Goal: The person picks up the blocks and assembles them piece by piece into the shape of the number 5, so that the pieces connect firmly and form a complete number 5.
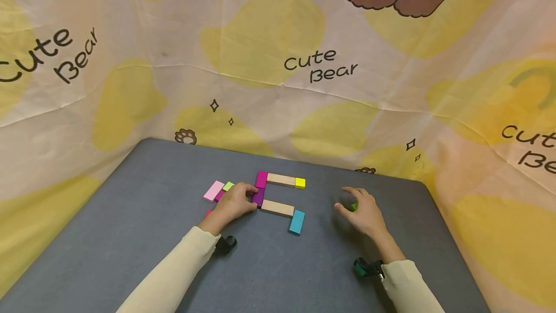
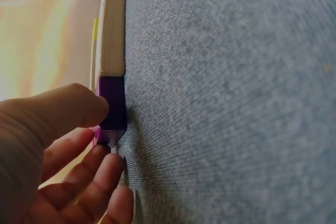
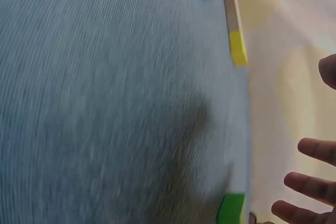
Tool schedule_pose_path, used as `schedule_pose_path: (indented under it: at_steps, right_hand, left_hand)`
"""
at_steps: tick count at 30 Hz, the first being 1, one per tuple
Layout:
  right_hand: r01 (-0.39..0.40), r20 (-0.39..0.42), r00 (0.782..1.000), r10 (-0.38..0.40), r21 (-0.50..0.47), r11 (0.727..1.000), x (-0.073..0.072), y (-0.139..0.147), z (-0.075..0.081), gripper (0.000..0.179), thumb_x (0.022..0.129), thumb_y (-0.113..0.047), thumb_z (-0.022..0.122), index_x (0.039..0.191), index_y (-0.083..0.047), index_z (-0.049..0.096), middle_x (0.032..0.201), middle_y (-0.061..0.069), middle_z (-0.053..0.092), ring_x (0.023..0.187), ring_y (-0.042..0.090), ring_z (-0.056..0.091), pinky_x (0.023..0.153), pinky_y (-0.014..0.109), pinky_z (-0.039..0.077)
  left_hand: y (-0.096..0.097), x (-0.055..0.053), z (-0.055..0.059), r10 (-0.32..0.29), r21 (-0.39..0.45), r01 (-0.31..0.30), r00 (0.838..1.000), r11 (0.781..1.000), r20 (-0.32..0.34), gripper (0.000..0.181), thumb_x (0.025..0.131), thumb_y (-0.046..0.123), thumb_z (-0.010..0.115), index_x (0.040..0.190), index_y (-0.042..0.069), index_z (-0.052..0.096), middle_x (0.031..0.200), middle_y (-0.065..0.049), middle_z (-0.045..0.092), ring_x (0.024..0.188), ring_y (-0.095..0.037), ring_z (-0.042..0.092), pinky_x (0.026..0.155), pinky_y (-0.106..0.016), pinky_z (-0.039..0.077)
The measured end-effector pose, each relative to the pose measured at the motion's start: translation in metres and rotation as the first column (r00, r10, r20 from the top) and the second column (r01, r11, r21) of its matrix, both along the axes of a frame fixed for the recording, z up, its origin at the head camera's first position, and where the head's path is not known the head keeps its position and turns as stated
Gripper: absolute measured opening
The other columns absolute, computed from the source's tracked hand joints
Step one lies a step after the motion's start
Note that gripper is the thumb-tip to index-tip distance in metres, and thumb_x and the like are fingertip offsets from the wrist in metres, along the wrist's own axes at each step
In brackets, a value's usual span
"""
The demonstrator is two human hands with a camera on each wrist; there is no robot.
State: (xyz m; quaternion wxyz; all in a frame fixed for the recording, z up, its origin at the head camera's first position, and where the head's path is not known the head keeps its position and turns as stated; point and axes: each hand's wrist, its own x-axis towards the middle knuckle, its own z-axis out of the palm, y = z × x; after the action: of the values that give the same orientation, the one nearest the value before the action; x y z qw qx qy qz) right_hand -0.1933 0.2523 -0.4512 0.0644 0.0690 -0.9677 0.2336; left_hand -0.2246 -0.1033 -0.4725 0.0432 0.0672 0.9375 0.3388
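Observation:
My left hand (image 1: 234, 204) pinches a purple block (image 1: 259, 198), its thumb (image 2: 94, 109) on the side face in the left wrist view. That block lies end to end with a magenta block (image 1: 262, 179). Two plain wooden blocks extend right from this column: an upper wooden block (image 1: 281, 180) ending at a yellow block (image 1: 300, 183), and a lower wooden block (image 1: 278, 208) meeting a blue block (image 1: 297, 222). Off to the right, my right hand (image 1: 365, 212) hovers with fingers spread, holding nothing. A green block (image 3: 231, 209) lies beneath it, mostly hidden in the head view.
Behind the left hand lie a pink block (image 1: 214, 191), a lime block (image 1: 228, 186) and a partly covered magenta block (image 1: 219, 196). A red-pink block (image 1: 208, 213) peeks out by the left wrist. Printed cloth (image 1: 260, 37) surrounds the grey tabletop (image 1: 130, 216).

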Motion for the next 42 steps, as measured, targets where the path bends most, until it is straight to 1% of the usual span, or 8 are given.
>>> schedule_pose_path:
  at_steps: [6, 9, 11, 16, 23, 31, 36, 42]
  right_hand:
    - [0.037, 0.012, 0.999, -0.037, 0.003, 0.999, -0.005, 0.019, -0.005, 0.058, 0.087, -0.039, 0.066, 0.135, -0.01, 0.053, 0.134, 0.025, 0.049, 0.12, 0.05, 0.046, 0.087, 0.065, 0.043]
    - [0.054, 0.019, 0.998, -0.055, 0.009, 0.998, -0.008, 0.027, -0.009, 0.057, 0.086, -0.038, 0.066, 0.134, -0.01, 0.053, 0.132, 0.026, 0.049, 0.115, 0.048, 0.048, 0.079, 0.058, 0.047]
    - [0.065, 0.026, 0.998, -0.065, 0.006, 0.998, -0.01, 0.031, -0.01, 0.057, 0.086, -0.037, 0.067, 0.134, -0.008, 0.053, 0.131, 0.027, 0.049, 0.114, 0.049, 0.047, 0.075, 0.054, 0.046]
    - [0.086, 0.051, 0.995, -0.086, -0.004, 0.996, -0.011, 0.039, -0.013, 0.058, 0.086, -0.035, 0.067, 0.133, -0.006, 0.053, 0.131, 0.031, 0.047, 0.115, 0.053, 0.044, 0.075, 0.052, 0.044]
    - [0.099, 0.045, 0.994, -0.1, 0.016, 0.995, -0.015, 0.049, -0.021, 0.059, 0.083, -0.036, 0.068, 0.131, -0.003, 0.054, 0.125, 0.029, 0.05, 0.107, 0.046, 0.047, 0.067, 0.037, 0.039]
    - [0.109, 0.044, 0.993, -0.109, 0.016, 0.994, -0.015, 0.05, -0.025, 0.06, 0.082, -0.034, 0.07, 0.128, -0.001, 0.055, 0.12, 0.029, 0.052, 0.099, 0.043, 0.048, 0.065, 0.035, 0.037]
    - [0.105, 0.038, 0.994, -0.105, 0.009, 0.994, -0.014, 0.05, -0.028, 0.055, 0.081, -0.033, 0.072, 0.124, 0.0, 0.058, 0.114, 0.027, 0.055, 0.096, 0.04, 0.048, 0.066, 0.034, 0.035]
    - [0.12, 0.049, 0.992, -0.12, 0.004, 0.993, -0.013, 0.048, -0.028, 0.052, 0.081, -0.03, 0.073, 0.121, 0.0, 0.061, 0.112, 0.026, 0.056, 0.093, 0.037, 0.049, 0.067, 0.035, 0.036]
  left_hand:
    - [0.0, 0.0, 0.001, 0.006, -0.001, -0.006, 1.0, 1.0, 0.003, 0.039, 0.075, 0.016, 0.079, 0.112, 0.009, 0.071, 0.11, -0.007, 0.069, 0.095, -0.02, 0.06, 0.088, -0.041, 0.049]
    - [0.001, 0.0, 0.002, 0.009, 0.005, -0.009, 1.0, 1.0, 0.004, 0.039, 0.075, 0.015, 0.079, 0.112, 0.009, 0.071, 0.11, -0.007, 0.069, 0.097, -0.021, 0.061, 0.09, -0.042, 0.049]
    - [0.001, 0.0, 0.002, 0.01, 0.01, -0.01, 1.0, 1.0, 0.006, 0.039, 0.075, 0.015, 0.079, 0.113, 0.009, 0.071, 0.111, -0.007, 0.069, 0.099, -0.021, 0.061, 0.091, -0.042, 0.049]
    - [0.0, 0.0, 0.002, 0.01, 0.011, -0.01, 1.0, 1.0, 0.004, 0.039, 0.075, 0.016, 0.079, 0.112, 0.009, 0.071, 0.111, -0.007, 0.068, 0.1, -0.021, 0.061, 0.091, -0.042, 0.049]
    - [-0.001, 0.0, 0.002, 0.012, 0.011, -0.012, 1.0, 1.0, 0.004, 0.039, 0.075, 0.016, 0.079, 0.112, 0.01, 0.071, 0.112, -0.007, 0.068, 0.101, -0.021, 0.061, 0.091, -0.042, 0.048]
    - [-0.001, 0.0, 0.002, 0.02, 0.007, -0.02, 1.0, 1.0, 0.009, 0.039, 0.075, 0.016, 0.079, 0.113, 0.011, 0.071, 0.113, -0.007, 0.068, 0.103, -0.021, 0.061, 0.091, -0.042, 0.049]
    - [-0.001, 0.0, -0.001, 0.02, 0.009, -0.02, 1.0, 1.0, 0.007, 0.039, 0.075, 0.017, 0.079, 0.113, 0.011, 0.071, 0.112, -0.006, 0.068, 0.102, -0.021, 0.061, 0.091, -0.043, 0.049]
    - [-0.001, 0.001, -0.003, 0.01, 0.011, -0.01, 1.0, 1.0, -0.002, 0.039, 0.074, 0.016, 0.079, 0.112, 0.01, 0.071, 0.112, -0.007, 0.068, 0.101, -0.021, 0.061, 0.09, -0.043, 0.049]
